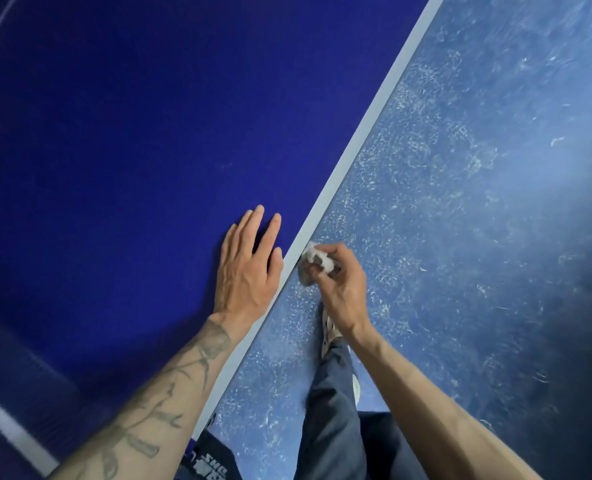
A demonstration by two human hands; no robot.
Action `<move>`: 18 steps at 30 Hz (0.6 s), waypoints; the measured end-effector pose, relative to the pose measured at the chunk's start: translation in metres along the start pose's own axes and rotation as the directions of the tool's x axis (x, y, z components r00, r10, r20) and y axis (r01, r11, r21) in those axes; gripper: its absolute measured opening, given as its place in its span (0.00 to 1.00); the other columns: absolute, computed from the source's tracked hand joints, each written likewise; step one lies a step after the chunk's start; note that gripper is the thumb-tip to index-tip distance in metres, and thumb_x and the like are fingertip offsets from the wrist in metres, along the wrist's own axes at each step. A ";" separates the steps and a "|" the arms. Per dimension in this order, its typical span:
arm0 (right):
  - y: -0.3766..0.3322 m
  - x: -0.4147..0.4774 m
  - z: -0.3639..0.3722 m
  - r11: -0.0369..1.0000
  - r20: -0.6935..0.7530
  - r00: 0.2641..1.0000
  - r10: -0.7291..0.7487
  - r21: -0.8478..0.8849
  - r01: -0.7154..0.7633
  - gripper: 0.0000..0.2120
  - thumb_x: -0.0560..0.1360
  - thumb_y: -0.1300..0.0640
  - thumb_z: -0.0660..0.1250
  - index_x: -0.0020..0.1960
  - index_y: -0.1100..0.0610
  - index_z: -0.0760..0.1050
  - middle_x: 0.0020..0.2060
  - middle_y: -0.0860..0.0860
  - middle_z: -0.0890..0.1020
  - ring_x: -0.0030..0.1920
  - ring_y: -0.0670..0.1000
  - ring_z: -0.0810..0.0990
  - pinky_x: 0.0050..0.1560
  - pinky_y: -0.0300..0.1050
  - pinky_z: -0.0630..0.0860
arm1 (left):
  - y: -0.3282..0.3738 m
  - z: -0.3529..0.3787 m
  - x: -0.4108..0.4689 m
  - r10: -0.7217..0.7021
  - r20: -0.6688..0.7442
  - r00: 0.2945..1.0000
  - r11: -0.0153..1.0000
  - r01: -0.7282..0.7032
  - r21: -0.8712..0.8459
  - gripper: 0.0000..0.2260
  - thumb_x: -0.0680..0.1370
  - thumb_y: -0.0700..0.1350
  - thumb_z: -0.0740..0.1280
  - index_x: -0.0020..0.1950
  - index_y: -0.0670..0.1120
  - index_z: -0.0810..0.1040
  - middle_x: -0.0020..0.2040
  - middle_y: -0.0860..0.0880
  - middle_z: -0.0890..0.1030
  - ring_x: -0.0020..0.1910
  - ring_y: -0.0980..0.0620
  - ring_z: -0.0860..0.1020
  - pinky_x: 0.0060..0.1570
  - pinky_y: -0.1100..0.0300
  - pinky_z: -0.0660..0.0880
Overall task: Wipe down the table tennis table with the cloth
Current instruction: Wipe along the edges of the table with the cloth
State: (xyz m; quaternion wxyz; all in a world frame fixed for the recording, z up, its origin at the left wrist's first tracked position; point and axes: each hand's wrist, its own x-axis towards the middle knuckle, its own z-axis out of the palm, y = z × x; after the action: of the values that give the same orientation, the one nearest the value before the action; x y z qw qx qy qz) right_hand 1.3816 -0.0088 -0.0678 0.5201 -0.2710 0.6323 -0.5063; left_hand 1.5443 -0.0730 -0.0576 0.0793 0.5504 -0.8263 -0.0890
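Two grips meet at one edge. The right grip (pixel 339 282) has its fingers curled tight round a small crumpled white cloth (pixel 317 259), holding it against the pale grey edge strip (pixel 356 140) of the deep blue tabletop (pixel 114 133). The left grip (pixel 247 268) lies flat on the blue surface just beside that strip, fingers straight and slightly spread. A scuffed blue floor (pixel 460 202) lies below.

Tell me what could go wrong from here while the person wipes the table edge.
1. The cloth is a small wad pinched in the right hand at the table's edge, out over the floor; a loose grip might drop it there.
2. The left hand presses flat on the table top and may leave marks on it.
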 end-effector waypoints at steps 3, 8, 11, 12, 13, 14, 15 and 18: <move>-0.013 0.031 -0.011 1.000 -0.055 0.998 0.004 0.015 -0.004 0.08 0.79 0.75 0.69 0.57 0.68 0.76 0.46 0.66 0.82 0.39 0.53 0.82 0.43 0.47 0.81 | 0.013 0.006 0.038 0.016 0.028 0.999 0.999 -0.018 0.046 0.27 0.87 0.51 0.55 0.85 0.45 0.60 0.85 0.43 0.58 0.85 0.45 0.56 0.83 0.45 0.54; -0.009 0.011 -0.010 0.998 0.037 0.998 0.054 -0.015 -0.054 0.11 0.78 0.79 0.66 0.56 0.67 0.76 0.47 0.61 0.80 0.41 0.46 0.82 0.43 0.40 0.79 | 0.027 0.011 0.072 0.054 0.067 0.996 0.996 -0.058 0.066 0.28 0.87 0.52 0.55 0.86 0.45 0.57 0.86 0.43 0.55 0.85 0.45 0.53 0.83 0.45 0.53; -0.016 0.041 -0.021 0.997 0.015 0.997 0.077 0.015 -0.077 0.11 0.78 0.78 0.68 0.57 0.69 0.76 0.50 0.62 0.80 0.43 0.46 0.81 0.44 0.38 0.78 | 0.029 0.012 0.090 0.082 0.082 0.993 0.995 -0.086 0.055 0.27 0.87 0.52 0.54 0.86 0.45 0.57 0.86 0.44 0.54 0.86 0.47 0.52 0.83 0.46 0.52; -0.020 0.059 -0.026 0.996 -0.015 0.997 0.076 0.040 -0.075 0.10 0.78 0.77 0.68 0.58 0.70 0.76 0.50 0.63 0.80 0.44 0.47 0.81 0.44 0.38 0.78 | 0.029 0.012 0.096 0.088 0.087 0.992 0.995 -0.093 0.047 0.27 0.87 0.52 0.53 0.86 0.46 0.57 0.86 0.44 0.54 0.86 0.47 0.52 0.83 0.47 0.52; -0.025 0.075 -0.030 0.996 -0.045 0.997 0.066 0.064 -0.063 0.10 0.78 0.77 0.69 0.58 0.70 0.76 0.49 0.62 0.81 0.43 0.47 0.81 0.44 0.38 0.78 | 0.030 0.012 0.103 0.090 0.087 0.992 0.995 -0.093 0.037 0.27 0.87 0.52 0.53 0.86 0.46 0.58 0.86 0.45 0.55 0.86 0.48 0.52 0.83 0.48 0.52; -0.030 0.089 -0.033 0.995 -0.069 0.996 0.050 0.087 -0.044 0.09 0.78 0.76 0.69 0.58 0.71 0.75 0.48 0.61 0.81 0.42 0.46 0.81 0.44 0.37 0.78 | 0.031 0.013 0.109 0.094 0.080 0.992 0.995 -0.096 0.027 0.26 0.87 0.51 0.53 0.85 0.46 0.59 0.86 0.45 0.55 0.85 0.48 0.52 0.83 0.48 0.52; -0.032 0.096 -0.035 0.994 -0.077 0.996 0.035 0.105 -0.027 0.09 0.79 0.76 0.68 0.58 0.71 0.75 0.46 0.59 0.81 0.40 0.44 0.81 0.43 0.37 0.78 | 0.033 0.015 0.116 0.102 0.074 0.992 0.995 -0.104 0.015 0.26 0.87 0.50 0.54 0.85 0.46 0.60 0.86 0.45 0.56 0.85 0.48 0.53 0.83 0.49 0.52; -0.032 0.084 -0.035 0.992 -0.042 0.997 0.068 0.111 -0.063 0.10 0.78 0.77 0.69 0.58 0.71 0.75 0.49 0.62 0.81 0.42 0.45 0.82 0.43 0.37 0.78 | 0.041 0.017 0.138 0.123 0.065 0.990 0.992 -0.121 -0.025 0.25 0.86 0.48 0.55 0.84 0.46 0.62 0.85 0.46 0.59 0.85 0.48 0.55 0.83 0.49 0.52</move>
State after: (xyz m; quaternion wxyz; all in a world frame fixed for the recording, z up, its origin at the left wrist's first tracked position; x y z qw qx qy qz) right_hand 1.3167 -0.0800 -0.0727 0.5359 -0.2094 0.6240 -0.5288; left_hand 1.4513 -0.1843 -0.0596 0.0626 0.4947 -0.8597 -0.1108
